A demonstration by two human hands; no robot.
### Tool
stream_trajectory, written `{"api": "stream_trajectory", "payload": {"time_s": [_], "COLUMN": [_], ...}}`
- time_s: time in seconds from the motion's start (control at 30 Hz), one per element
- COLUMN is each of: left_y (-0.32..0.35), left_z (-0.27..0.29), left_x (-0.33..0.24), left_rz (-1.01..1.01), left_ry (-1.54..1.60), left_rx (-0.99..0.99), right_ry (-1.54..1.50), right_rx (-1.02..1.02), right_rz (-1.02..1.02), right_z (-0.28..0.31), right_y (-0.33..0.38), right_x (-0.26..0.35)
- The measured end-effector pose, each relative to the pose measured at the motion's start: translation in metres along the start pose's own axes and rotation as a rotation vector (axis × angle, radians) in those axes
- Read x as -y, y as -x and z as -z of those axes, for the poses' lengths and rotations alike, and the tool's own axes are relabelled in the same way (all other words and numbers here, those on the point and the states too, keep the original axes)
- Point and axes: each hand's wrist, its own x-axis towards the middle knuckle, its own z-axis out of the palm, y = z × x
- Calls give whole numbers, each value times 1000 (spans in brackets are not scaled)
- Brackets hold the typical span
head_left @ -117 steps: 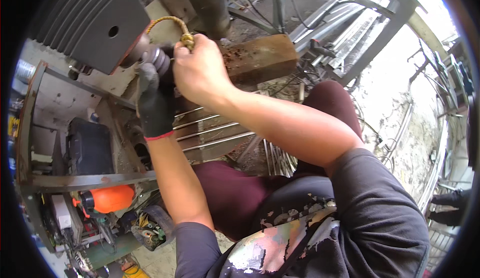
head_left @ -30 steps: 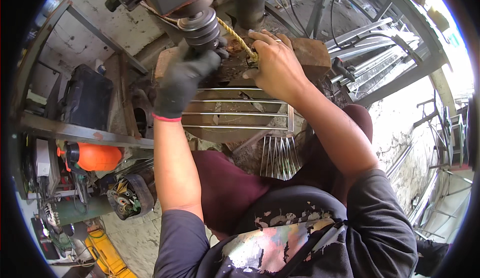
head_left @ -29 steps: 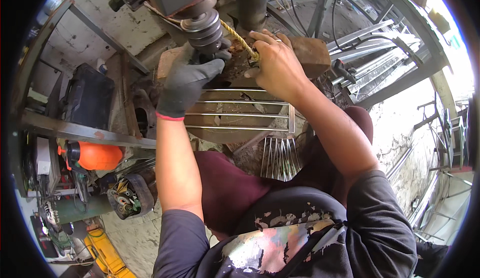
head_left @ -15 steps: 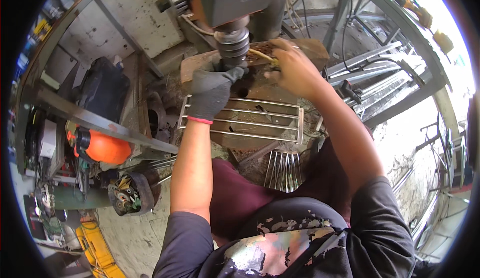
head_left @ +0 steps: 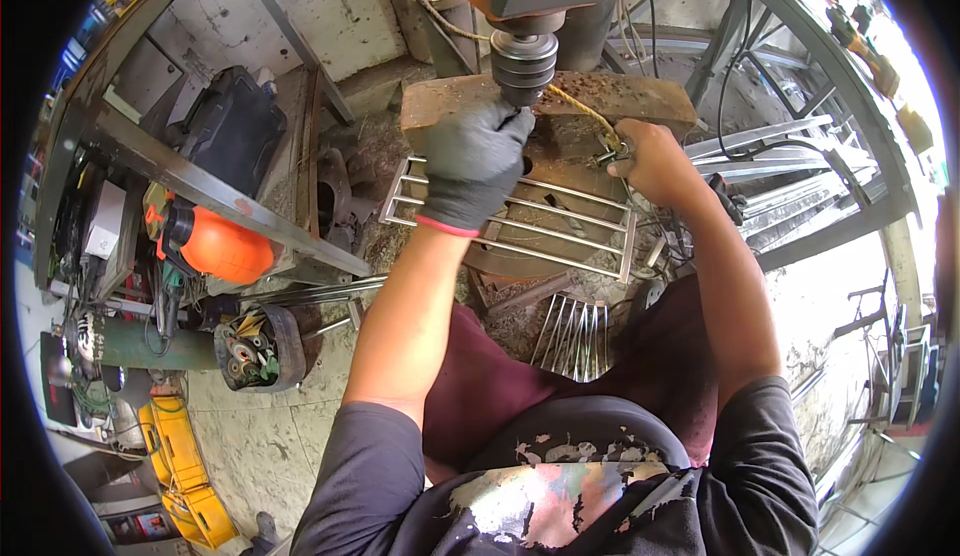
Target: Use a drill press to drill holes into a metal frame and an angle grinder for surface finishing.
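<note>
My left hand point(head_left: 465, 163), in a dark grey glove with a red cuff, is closed just under the drill chuck point(head_left: 523, 64) of a drill press. Its fingertips are pinched at the chuck's lower end; what they hold is hidden, and the glove is partly blurred. My bare right hand point(head_left: 655, 161) is closed around a small metal chuck key point(head_left: 608, 150), tied to a yellowish rope point(head_left: 578, 103) that runs up behind the chuck. Below both hands a metal grille of thin parallel bars point(head_left: 545, 239) lies across the rusty drill table point(head_left: 500, 260).
A thick rusty block point(head_left: 620, 98) stands behind the chuck. Another barred rack point(head_left: 572, 336) sits low between my legs. At left are a steel frame point(head_left: 215, 194), an orange bottle point(head_left: 228, 246) and a bin of discs point(head_left: 262, 351). Metal tubes point(head_left: 790, 186) lie at right.
My right hand has moved away from the chuck to the right with the chuck key, drawing the rope out straighter. My left hand stays below the chuck. The whole view has shifted.
</note>
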Motion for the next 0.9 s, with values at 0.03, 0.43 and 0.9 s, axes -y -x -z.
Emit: {"api": "stream_trajectory", "payload": {"time_s": [0.03,0.43,0.9], "left_y": [0,1,7], "left_z": [1,-2,-9], "left_x": [1,-3,11], "left_rz": [-18,-87,60], "left_ry": [-4,-151,67], "left_rx": [-38,-49,0], "right_ry": [38,-48,-475], "right_rx": [-11,-208,-255], "right_rz": [-8,38,31], "right_z": [-1,-17,-38], "right_y": [1,10,7], "right_x": [1,-9,-6]}}
